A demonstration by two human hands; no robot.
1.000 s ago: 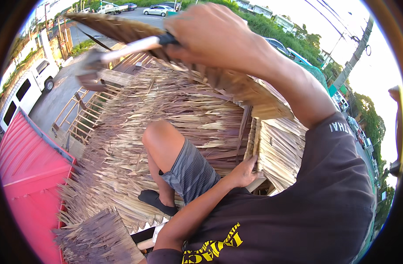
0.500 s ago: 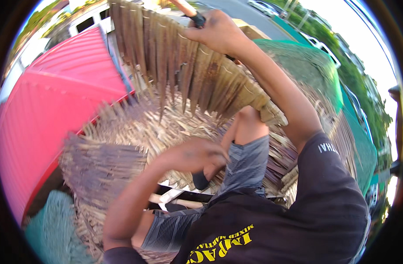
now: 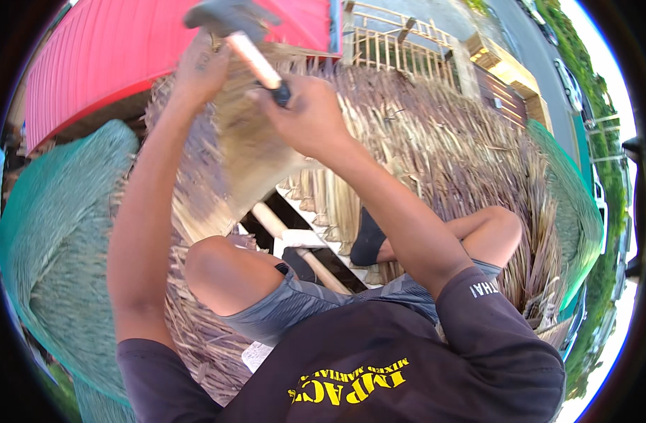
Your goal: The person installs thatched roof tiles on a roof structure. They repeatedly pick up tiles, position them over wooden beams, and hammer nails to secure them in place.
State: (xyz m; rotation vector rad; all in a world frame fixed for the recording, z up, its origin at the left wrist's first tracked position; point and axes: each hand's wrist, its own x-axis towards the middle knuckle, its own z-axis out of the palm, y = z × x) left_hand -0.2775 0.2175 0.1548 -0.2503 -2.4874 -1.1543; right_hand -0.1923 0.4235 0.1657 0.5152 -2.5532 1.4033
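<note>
panel (image 3: 252, 141): a tan thatch sheet, blurred, between the two forearms, slanting from the hands down toward the left knee (image 3: 217, 278); its lower edge is hard to make out.
right hand (image 3: 305, 113): fingers curled round the black grip of a hammer (image 3: 254, 62); whether they also pinch the panel, i cannot tell.
left hand (image 3: 205, 74): up at the panel's far end, just beside the hammer head; its fingers are partly hidden, so i cannot tell if they are spread or pinching.
roof (image 3: 443, 155): layered dry leaves all round the seated person, right foot (image 3: 369, 243) on it near a dark slot.
slot: open between the knees, a pale pole (image 3: 270, 220) running along it.
step in hand: seems to be handling the panel, hammer held but not striking.
next move: would likely call for a sure left grip on the panel and the hammer kept clear of that hand.
</note>
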